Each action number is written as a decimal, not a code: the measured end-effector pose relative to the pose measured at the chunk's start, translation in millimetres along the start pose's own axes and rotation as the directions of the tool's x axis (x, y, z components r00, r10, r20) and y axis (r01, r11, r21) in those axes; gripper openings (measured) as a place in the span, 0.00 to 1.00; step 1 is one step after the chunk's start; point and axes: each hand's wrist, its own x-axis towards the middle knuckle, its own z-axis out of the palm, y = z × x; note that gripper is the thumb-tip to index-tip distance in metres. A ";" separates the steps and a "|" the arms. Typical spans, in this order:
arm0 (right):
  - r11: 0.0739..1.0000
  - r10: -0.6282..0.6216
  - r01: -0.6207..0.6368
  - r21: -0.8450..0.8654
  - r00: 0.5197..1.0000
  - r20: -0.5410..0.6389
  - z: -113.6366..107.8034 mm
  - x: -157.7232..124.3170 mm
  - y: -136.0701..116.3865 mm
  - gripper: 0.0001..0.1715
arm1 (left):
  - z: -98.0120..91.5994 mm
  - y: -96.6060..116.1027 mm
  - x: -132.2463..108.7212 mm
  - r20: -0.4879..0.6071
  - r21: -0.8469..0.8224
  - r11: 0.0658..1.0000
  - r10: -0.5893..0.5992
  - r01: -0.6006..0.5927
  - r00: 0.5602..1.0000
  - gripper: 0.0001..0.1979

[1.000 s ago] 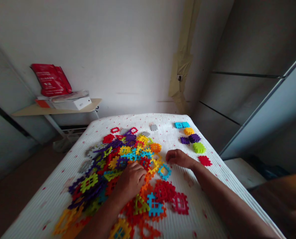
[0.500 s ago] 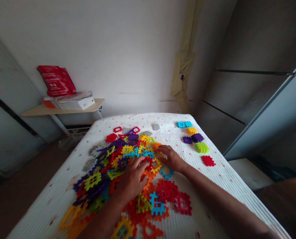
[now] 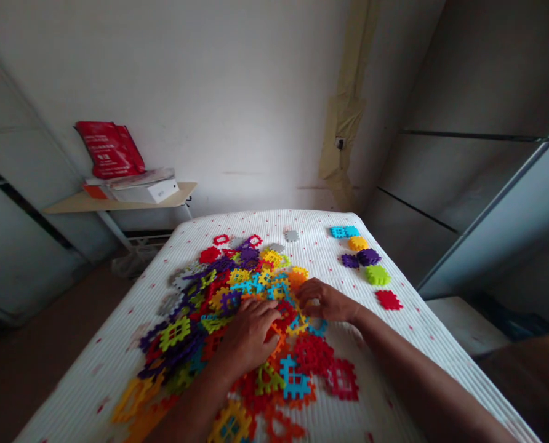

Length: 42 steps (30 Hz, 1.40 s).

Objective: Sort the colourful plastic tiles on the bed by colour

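Observation:
A heap of colourful plastic interlocking pieces [image 3: 175, 333] with notched edges, some with window-like cut-outs, covers the left and middle of the bed-like surface. My left hand [image 3: 252, 332] lies on the heap, palm down, thumb apart from the fingers, beside a red piece [image 3: 284, 314]. Bent but parted, the fingers of my right hand [image 3: 327, 300] rest at the heap's right edge by an orange piece [image 3: 297, 278] and a blue piece [image 3: 317, 327]. Nothing shows gripped in either hand, though the fingertips are partly hidden. Nearer me lies a blue window piece [image 3: 295, 378].
Small groups of solid pieces line the right side: blue [image 3: 344, 232], yellow [image 3: 358, 243], purple [image 3: 368, 256], green [image 3: 377, 275] and red [image 3: 389, 300]. A grey piece [image 3: 292, 235] lies toward the back. Left, a small table [image 3: 71, 203] holds a white box [image 3: 149, 191] and red bag [image 3: 111, 151].
My right hand has drawn back slightly from the orange piece, its fingers bending more. My left hand has shifted slightly, staying on the heap. The camera view has moved a little.

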 end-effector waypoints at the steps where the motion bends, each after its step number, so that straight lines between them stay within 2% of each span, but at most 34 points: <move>1: 0.999 0.034 -0.034 0.011 0.999 0.030 -3.2 -0.9 0.2 0.08 | -0.3 0.0 0.0 0.017 -0.015 1.000 0.013 -0.012 1.000 0.13; 4: 0.980 0.201 -0.200 -0.018 0.977 0.069 -7.7 -2.5 6.0 0.08 | -0.3 -1.1 0.3 0.048 -0.059 0.997 0.044 -0.041 0.998 0.13; 6: 0.960 0.254 -0.257 -0.107 0.966 -0.046 -5.2 -2.0 13.7 0.08 | -0.4 -1.9 0.6 0.055 -0.079 0.995 0.059 -0.055 0.997 0.13; 9: 0.927 0.196 -0.263 -0.266 0.947 -0.255 5.1 1.6 24.3 0.17 | -1.7 -2.1 0.3 0.064 -0.099 0.993 0.073 -0.067 0.995 0.14; 11: 0.908 0.177 -0.250 -0.335 0.956 -0.232 12.7 4.9 26.8 0.27 | -2.9 -1.5 -0.3 0.073 -0.105 0.992 0.074 -0.067 0.995 0.14; 13: 0.896 0.187 -0.227 -0.381 0.973 -0.138 17.8 7.4 25.8 0.32 | -4.3 -0.9 -1.0 0.088 -0.114 0.991 0.075 -0.065 0.993 0.14; 16: 0.885 0.217 -0.232 -0.404 0.973 -0.085 18.7 7.8 23.5 0.25 | -6.5 -0.3 -1.6 0.118 -0.131 0.990 0.076 -0.060 0.990 0.15; 21: 0.837 0.287 -0.341 -0.427 0.939 -0.187 10.9 3.4 27.4 0.15 | -8.2 -0.9 -0.5 0.137 -0.157 0.986 0.070 -0.048 0.988 0.14; 25: 0.864 0.234 -0.319 -0.391 0.940 -0.249 8.4 11.0 26.0 0.13 | -7.8 -1.2 0.9 0.137 -0.177 0.982 0.085 -0.060 0.987 0.12; 28: 0.901 0.142 -0.234 -0.365 0.954 -0.263 14.1 25.2 19.5 0.23 | -7.1 -1.4 1.0 0.117 -0.186 0.980 0.096 -0.073 0.988 0.11; 30: 0.923 0.076 -0.143 -0.358 0.978 -0.194 20.5 34.9 14.7 0.28 | -6.9 -1.6 0.6 0.107 -0.189 0.979 0.102 -0.081 0.989 0.10; 33: 0.940 0.058 -0.078 -0.332 0.996 -0.072 27.8 44.0 10.0 0.21 | -6.9 -1.8 -0.2 0.098 -0.189 0.978 0.111 -0.091 0.989 0.10; 35: 0.945 0.104 -0.123 -0.302 0.992 -0.077 27.9 45.9 10.1 0.17 | -6.7 -2.0 -0.7 0.090 -0.184 0.978 0.111 -0.093 0.990 0.11; 38: 0.922 0.212 -0.265 -0.283 0.955 -0.206 21.3 46.6 14.9 0.16 | -5.6 -2.4 -1.2 0.082 -0.181 0.979 0.107 -0.091 0.991 0.10; 40: 0.875 0.299 -0.368 -0.314 0.921 -0.249 15.7 48.8 19.7 0.16 | -4.9 -2.5 -1.3 0.076 -0.185 0.979 0.102 -0.086 0.992 0.10; 42: 0.805 0.404 -0.463 -0.371 0.886 -0.229 11.7 53.7 23.9 0.17 | -4.8 -2.2 -1.1 0.072 -0.192 0.978 0.097 -0.081 0.993 0.10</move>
